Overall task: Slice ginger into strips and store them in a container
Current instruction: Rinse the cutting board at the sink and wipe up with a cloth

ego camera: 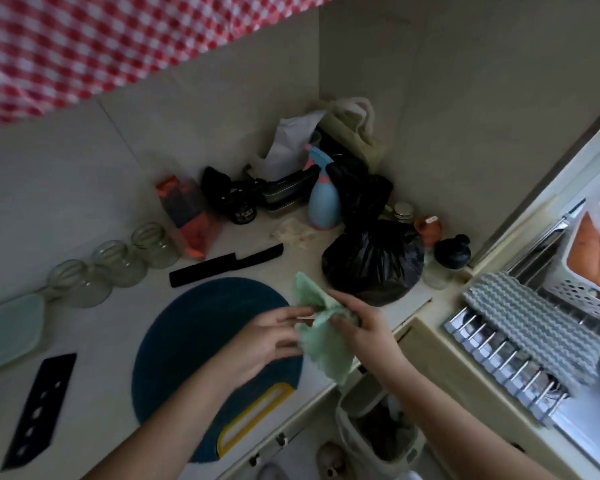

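Note:
Both my hands meet above the right edge of a round dark-blue cutting board with a yellow handle slot. My right hand grips a crumpled pale-green cloth. My left hand touches the same cloth, and a small pale piece shows between its fingertips; I cannot tell what it is. A black knife lies beyond the board, and a black perforated blade cover lies at the left. Three empty glass jars stand in a row at the left. I see no ginger clearly.
A tied black bag, a blue spray bottle, an orange carton and several bags crowd the back corner. A pale-green lid lies far left. At right are a sink rack with a grey cloth and a white basket.

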`<act>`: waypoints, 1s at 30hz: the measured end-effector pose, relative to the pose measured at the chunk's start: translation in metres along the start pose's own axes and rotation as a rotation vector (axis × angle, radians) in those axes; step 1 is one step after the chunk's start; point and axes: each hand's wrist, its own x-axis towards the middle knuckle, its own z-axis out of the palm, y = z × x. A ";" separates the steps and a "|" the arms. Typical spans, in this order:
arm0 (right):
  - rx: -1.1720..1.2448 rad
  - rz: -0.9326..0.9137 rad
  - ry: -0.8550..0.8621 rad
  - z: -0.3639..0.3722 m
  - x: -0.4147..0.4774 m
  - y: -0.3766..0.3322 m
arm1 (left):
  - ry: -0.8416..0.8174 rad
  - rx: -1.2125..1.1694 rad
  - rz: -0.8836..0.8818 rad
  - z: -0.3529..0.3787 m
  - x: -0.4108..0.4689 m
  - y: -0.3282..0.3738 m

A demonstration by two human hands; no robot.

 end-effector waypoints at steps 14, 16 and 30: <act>-1.173 0.005 -0.288 0.043 0.035 0.092 | 0.982 0.654 -0.581 -0.157 -0.013 -0.087; -1.186 0.003 -0.331 0.046 0.037 0.097 | 0.949 0.465 -0.482 -0.159 -0.010 -0.088; -1.230 0.040 -0.375 0.045 0.045 0.094 | 0.993 0.079 -0.421 -0.188 -0.034 -0.095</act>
